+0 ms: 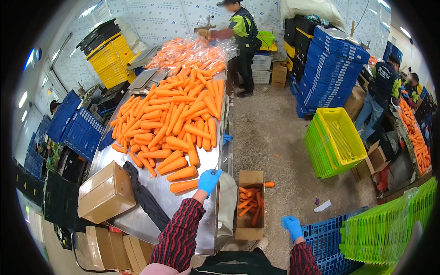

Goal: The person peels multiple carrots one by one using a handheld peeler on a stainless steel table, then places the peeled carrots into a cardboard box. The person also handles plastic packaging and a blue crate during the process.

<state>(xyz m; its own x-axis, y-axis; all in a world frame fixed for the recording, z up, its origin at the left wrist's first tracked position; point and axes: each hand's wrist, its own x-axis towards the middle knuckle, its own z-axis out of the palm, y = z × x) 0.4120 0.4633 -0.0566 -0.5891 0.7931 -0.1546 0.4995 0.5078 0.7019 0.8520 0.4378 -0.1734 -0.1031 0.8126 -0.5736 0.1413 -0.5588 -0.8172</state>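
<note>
My left hand, in a blue glove, is over the right edge of a metal table. Its fingers are closed on a thin, dark-handled tool, perhaps a knife; most of it is hidden. A single carrot lies against the wrist side of that hand. Beyond it spreads a large heap of carrots. My right hand, gloved in blue too, hangs over the floor with nothing visible in it. Between the hands, an open cardboard box on the floor holds carrots, with one carrot beside it.
A closed cardboard box and dark cloth lie on the table. Bagged carrots cover its far end, where a person works. Yellow-green crates, blue crates and a blue plastic pallet stand right. Other people work far right.
</note>
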